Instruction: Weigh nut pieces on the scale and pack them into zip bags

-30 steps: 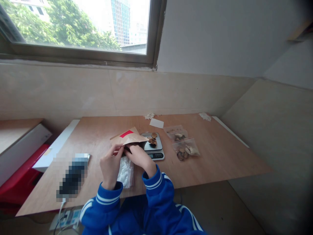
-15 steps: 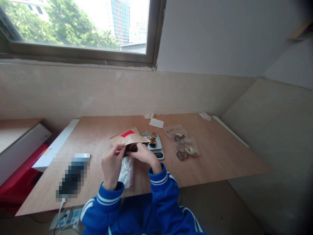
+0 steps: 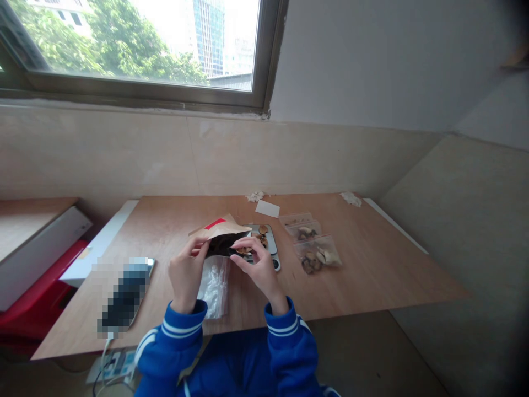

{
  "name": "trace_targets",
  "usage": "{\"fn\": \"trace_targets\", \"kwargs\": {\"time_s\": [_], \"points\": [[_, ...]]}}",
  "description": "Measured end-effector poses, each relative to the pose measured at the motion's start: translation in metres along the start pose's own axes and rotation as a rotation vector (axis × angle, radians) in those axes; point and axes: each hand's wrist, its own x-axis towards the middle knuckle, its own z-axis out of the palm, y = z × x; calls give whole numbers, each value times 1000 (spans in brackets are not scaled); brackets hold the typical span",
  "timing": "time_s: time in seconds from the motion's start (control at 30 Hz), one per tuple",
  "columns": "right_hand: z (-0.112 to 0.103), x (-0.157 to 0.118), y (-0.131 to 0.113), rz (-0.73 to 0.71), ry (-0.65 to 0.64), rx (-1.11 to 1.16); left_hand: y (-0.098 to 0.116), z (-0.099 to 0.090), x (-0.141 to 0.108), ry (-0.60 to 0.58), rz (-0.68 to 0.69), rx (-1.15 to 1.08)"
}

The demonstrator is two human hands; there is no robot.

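Note:
My left hand (image 3: 188,274) pinches the near edge of a brown paper bag (image 3: 231,225) with a red label. Its mouth gapes toward me and shows a dark inside. At the right of that opening my right hand (image 3: 258,264) has its thumb and fingers closed on a brown dried mushroom (image 3: 243,251), partly hidden by the fingers. Behind this hand stands a small kitchen scale (image 3: 271,238) carrying several dried brown pieces; the bag and hand cover part of it. Under the bag lie clear plastic bags (image 3: 214,289).
Zip bags with dried pieces (image 3: 317,255) lie right of the scale. A white card (image 3: 268,208) and crumpled tissue (image 3: 255,196) are at the back. A blurred phone (image 3: 126,295) with a cable lies left. The table's front edge (image 3: 351,315) is close to me.
My right hand has come out of the bag's mouth and moved right, now with a dried mushroom in its fingers. The bag's opening has widened; my left hand still grips it.

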Motion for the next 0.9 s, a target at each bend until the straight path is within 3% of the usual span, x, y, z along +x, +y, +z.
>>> {"fn": "trace_targets", "kwargs": {"time_s": [0.17, 0.27, 0.37, 0.47, 0.6, 0.77, 0.9], "points": [[-24, -7, 53, 116, 198, 194, -5, -6, 14, 74, -46, 84], [-28, -2, 91, 161, 164, 24, -7, -7, 15, 77, -58, 88], [-26, 5, 115, 99, 98, -258, -8, -7, 12, 60, -66, 70], [-23, 9, 122, 57, 45, -444, -9, -7, 9, 64, -42, 48], [-24, 8, 118, 47, 51, -512, -10, -9, 9, 69, -16, 30], [-31, 1, 109, 15, 63, -416, -11, -9, 8, 77, 0, 32], [-43, -6, 114, 72, 131, -266, -12, -8, 7, 89, -4, 43]]}}
